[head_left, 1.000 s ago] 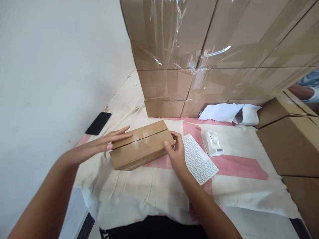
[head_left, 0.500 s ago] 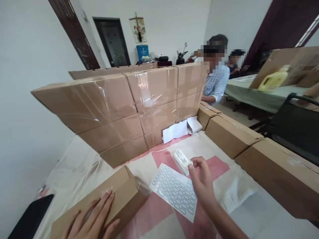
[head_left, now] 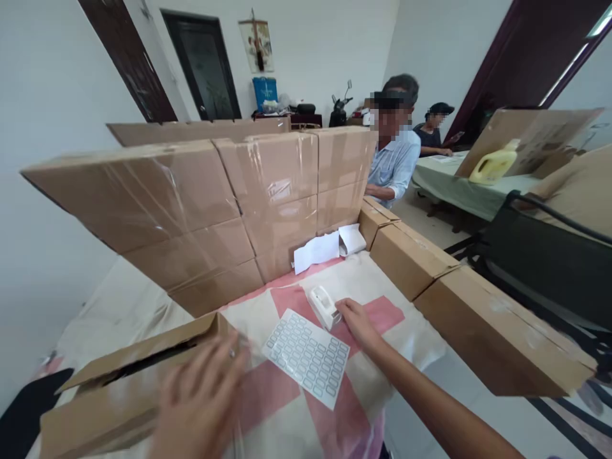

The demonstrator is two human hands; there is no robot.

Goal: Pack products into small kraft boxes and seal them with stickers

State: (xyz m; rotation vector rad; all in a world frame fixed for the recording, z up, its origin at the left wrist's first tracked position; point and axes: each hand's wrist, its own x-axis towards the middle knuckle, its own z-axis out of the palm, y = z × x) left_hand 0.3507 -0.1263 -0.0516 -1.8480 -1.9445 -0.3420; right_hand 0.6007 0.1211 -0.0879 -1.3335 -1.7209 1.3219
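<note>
A white tape dispenser (head_left: 321,307) lies on the cloth, and my right hand (head_left: 354,319) is closed at its front end, thumb and fingertips pinching what looks like the tape end. My left hand (head_left: 203,389), blurred by motion, is open with fingers apart over the near side of a long cardboard box (head_left: 102,408). Whether it touches the box I cannot tell. The box's top flap is raised, and a dark gap shows under it. Between my hands lies a white sheet of small outlined labels (head_left: 306,357).
Stacked, taped cartons (head_left: 282,185) form a wall at the back. A row of long boxes (head_left: 473,312) lines the right side. Folded white paper (head_left: 318,250) lies against the stack. A person in a light blue shirt (head_left: 394,162) is behind the cartons; another sits farther back.
My left hand has lifted off the box top and moved right, and the flap now stands up with a gap. My right hand has come down onto the dispenser's end and closed. The view has shifted.
</note>
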